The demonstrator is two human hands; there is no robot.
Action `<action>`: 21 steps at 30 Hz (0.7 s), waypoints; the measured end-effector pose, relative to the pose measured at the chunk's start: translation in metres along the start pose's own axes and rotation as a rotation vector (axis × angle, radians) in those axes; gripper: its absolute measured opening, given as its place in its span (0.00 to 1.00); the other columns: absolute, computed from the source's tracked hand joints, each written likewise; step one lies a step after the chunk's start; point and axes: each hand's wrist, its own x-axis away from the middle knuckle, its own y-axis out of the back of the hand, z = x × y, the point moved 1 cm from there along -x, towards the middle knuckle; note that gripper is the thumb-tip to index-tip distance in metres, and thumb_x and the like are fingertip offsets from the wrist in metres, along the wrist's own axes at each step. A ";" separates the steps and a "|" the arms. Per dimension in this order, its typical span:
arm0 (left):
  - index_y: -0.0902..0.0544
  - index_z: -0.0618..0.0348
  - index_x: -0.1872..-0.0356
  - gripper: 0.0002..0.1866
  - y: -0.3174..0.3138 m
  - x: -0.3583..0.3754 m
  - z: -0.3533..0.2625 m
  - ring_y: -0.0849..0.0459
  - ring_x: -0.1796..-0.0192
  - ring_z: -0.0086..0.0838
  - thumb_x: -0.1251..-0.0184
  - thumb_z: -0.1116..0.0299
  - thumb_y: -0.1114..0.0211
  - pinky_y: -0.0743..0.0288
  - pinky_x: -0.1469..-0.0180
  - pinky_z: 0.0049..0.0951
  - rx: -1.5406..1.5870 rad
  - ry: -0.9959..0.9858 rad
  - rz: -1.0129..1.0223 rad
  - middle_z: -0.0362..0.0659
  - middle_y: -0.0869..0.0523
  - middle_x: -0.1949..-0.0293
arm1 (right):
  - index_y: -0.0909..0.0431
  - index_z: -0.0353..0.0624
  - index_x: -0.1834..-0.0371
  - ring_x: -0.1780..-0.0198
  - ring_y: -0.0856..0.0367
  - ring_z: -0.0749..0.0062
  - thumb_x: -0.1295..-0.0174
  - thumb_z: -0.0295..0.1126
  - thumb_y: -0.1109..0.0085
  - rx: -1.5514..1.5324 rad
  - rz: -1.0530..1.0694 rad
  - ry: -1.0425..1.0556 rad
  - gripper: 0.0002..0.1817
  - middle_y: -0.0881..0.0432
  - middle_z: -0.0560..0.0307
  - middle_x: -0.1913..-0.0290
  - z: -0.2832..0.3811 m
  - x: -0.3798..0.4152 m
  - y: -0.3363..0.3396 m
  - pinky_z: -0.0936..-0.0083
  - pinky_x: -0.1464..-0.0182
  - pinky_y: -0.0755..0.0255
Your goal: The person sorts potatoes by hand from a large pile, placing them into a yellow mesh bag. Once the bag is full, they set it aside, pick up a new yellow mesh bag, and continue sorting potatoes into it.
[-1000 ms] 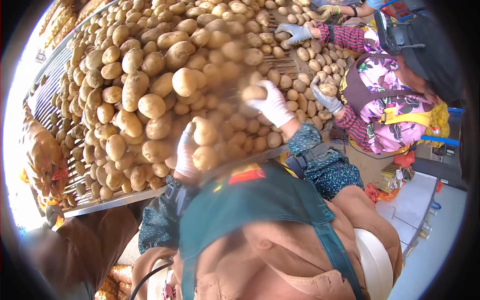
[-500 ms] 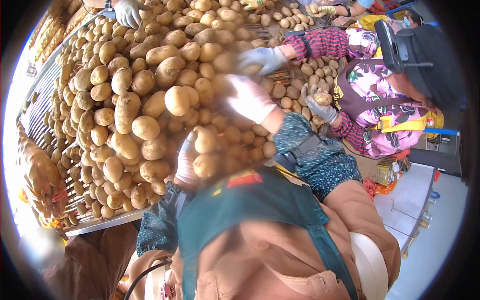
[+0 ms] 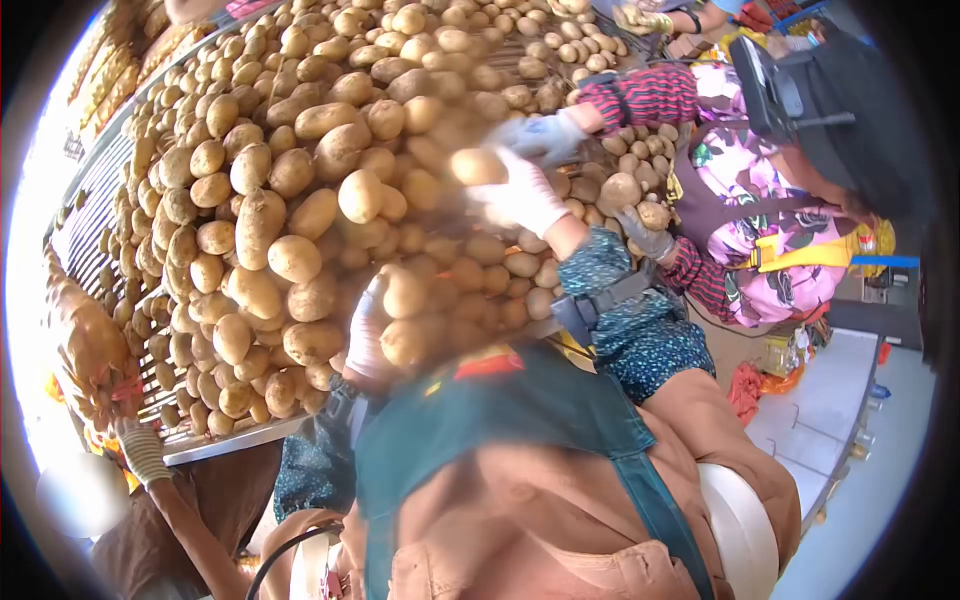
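Observation:
A big heap of potatoes covers the slatted metal table. My right hand, in a pale glove, has its fingers round a potato, over the right part of the heap. Lower down, my left hand, also gloved, is at the heap's near edge with its fingers against potatoes. The area between my two hands is blurred. Just beyond my right hand is a co-worker's gloved hand.
The co-worker on the right, in a dark cap, has another hand by a potato. At lower left, another person's gloved hand touches a full net bag. The table's metal edge runs close by.
My right hand has turned up and shows a potato in its fingers. My left hand has hardly moved. A gloved hand has appeared at lower left, and the one at the top left has left.

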 end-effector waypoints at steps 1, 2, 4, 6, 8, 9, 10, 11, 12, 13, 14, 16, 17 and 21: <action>0.23 0.57 0.38 0.30 -0.028 0.001 0.007 0.18 0.43 0.40 0.26 0.42 0.40 0.21 0.39 0.41 -0.136 -0.108 -0.206 0.48 0.17 0.44 | 0.28 0.41 0.33 0.51 0.13 0.55 0.39 0.43 0.25 -0.495 0.177 -0.235 0.34 0.15 0.46 0.50 0.013 0.020 0.014 0.63 0.56 0.15; 0.23 0.57 0.38 0.29 -0.017 -0.004 0.008 0.19 0.39 0.40 0.25 0.43 0.41 0.23 0.35 0.43 -0.219 -0.159 -0.189 0.48 0.18 0.43 | 0.28 0.40 0.32 0.52 0.12 0.54 0.39 0.47 0.26 -0.820 0.259 -0.292 0.36 0.15 0.45 0.49 0.016 0.040 0.019 0.61 0.59 0.14; 0.22 0.57 0.39 0.27 -0.006 -0.017 0.013 0.18 0.43 0.39 0.24 0.45 0.42 0.22 0.38 0.42 -0.106 -0.196 -0.244 0.48 0.17 0.45 | 0.29 0.38 0.32 0.53 0.11 0.53 0.38 0.52 0.28 -1.217 0.336 -0.384 0.39 0.15 0.43 0.48 0.023 0.073 0.027 0.59 0.62 0.11; 0.21 0.56 0.41 0.25 -0.003 -0.029 0.017 0.16 0.45 0.39 0.23 0.46 0.43 0.20 0.40 0.41 -0.215 -0.207 -0.255 0.48 0.16 0.47 | 0.30 0.36 0.32 0.55 0.11 0.51 0.38 0.55 0.29 -1.390 0.339 -0.378 0.41 0.16 0.41 0.48 0.031 0.096 0.035 0.58 0.62 0.11; 0.20 0.56 0.43 0.24 -0.008 -0.040 0.029 0.16 0.48 0.38 0.22 0.47 0.44 0.19 0.43 0.40 -0.262 -0.179 -0.270 0.48 0.15 0.49 | 0.34 0.40 0.27 0.53 0.12 0.44 0.35 0.54 0.32 -1.571 0.354 -0.405 0.41 0.18 0.36 0.41 0.014 0.114 0.040 0.51 0.60 0.13; 0.20 0.56 0.44 0.23 -0.024 -0.043 0.038 0.15 0.49 0.38 0.22 0.47 0.44 0.18 0.44 0.40 -0.254 -0.144 -0.285 0.48 0.14 0.50 | 0.34 0.41 0.26 0.52 0.12 0.43 0.34 0.55 0.33 -1.637 0.353 -0.409 0.41 0.19 0.35 0.40 0.011 0.125 0.042 0.50 0.58 0.13; 0.20 0.56 0.45 0.23 -0.033 -0.048 0.047 0.15 0.50 0.38 0.22 0.47 0.44 0.18 0.46 0.39 -0.247 -0.110 -0.299 0.48 0.14 0.51 | 0.35 0.41 0.26 0.50 0.13 0.43 0.33 0.55 0.34 -1.702 0.352 -0.409 0.40 0.20 0.35 0.39 0.007 0.139 0.045 0.49 0.56 0.13; 0.19 0.55 0.45 0.23 -0.018 -0.059 0.049 0.14 0.50 0.38 0.22 0.47 0.44 0.17 0.48 0.40 -0.265 -0.081 -0.232 0.48 0.14 0.52 | 0.35 0.40 0.26 0.46 0.15 0.43 0.32 0.56 0.37 -1.700 0.363 -0.382 0.40 0.21 0.36 0.37 0.007 0.152 0.050 0.46 0.54 0.15; 0.19 0.55 0.45 0.23 -0.019 -0.064 0.058 0.14 0.51 0.39 0.23 0.46 0.44 0.17 0.49 0.40 -0.273 -0.036 -0.241 0.48 0.14 0.52 | 0.35 0.40 0.26 0.45 0.15 0.43 0.31 0.57 0.37 -1.706 0.353 -0.366 0.40 0.21 0.37 0.37 0.001 0.164 0.054 0.47 0.54 0.15; 0.19 0.55 0.45 0.23 -0.021 -0.069 0.066 0.14 0.52 0.40 0.23 0.46 0.43 0.16 0.49 0.40 -0.281 0.006 -0.249 0.48 0.13 0.52 | 0.35 0.40 0.26 0.45 0.15 0.44 0.31 0.57 0.38 -1.712 0.345 -0.350 0.40 0.21 0.38 0.37 -0.005 0.175 0.058 0.47 0.53 0.15; 0.19 0.55 0.45 0.24 -0.024 -0.075 0.074 0.14 0.52 0.40 0.23 0.45 0.43 0.16 0.50 0.40 -0.286 0.046 -0.265 0.48 0.13 0.52 | 0.35 0.40 0.26 0.44 0.16 0.44 0.30 0.57 0.39 -1.723 0.340 -0.342 0.40 0.21 0.39 0.37 -0.010 0.183 0.064 0.48 0.53 0.15; 0.20 0.56 0.44 0.24 -0.020 -0.082 0.090 0.14 0.52 0.39 0.24 0.45 0.42 0.16 0.50 0.40 -0.339 0.110 -0.308 0.48 0.14 0.51 | 0.33 0.40 0.28 0.47 0.14 0.51 0.31 0.55 0.37 -1.633 0.110 -0.363 0.38 0.19 0.43 0.40 -0.005 0.213 0.074 0.55 0.56 0.15; 0.20 0.56 0.44 0.25 -0.017 -0.087 0.102 0.14 0.52 0.39 0.24 0.44 0.41 0.16 0.49 0.40 -0.371 0.157 -0.323 0.48 0.14 0.50 | 0.31 0.41 0.30 0.52 0.12 0.51 0.33 0.56 0.35 -1.568 -0.020 -0.412 0.38 0.17 0.44 0.44 -0.009 0.230 0.078 0.55 0.60 0.15; 0.21 0.57 0.43 0.26 -0.046 -0.116 0.176 0.15 0.50 0.37 0.25 0.44 0.40 0.16 0.48 0.39 -0.449 0.371 -0.413 0.47 0.15 0.48 | 0.27 0.44 0.38 0.64 0.13 0.58 0.35 0.51 0.30 -1.520 -0.273 -0.636 0.30 0.15 0.48 0.54 -0.058 0.314 0.103 0.58 0.66 0.16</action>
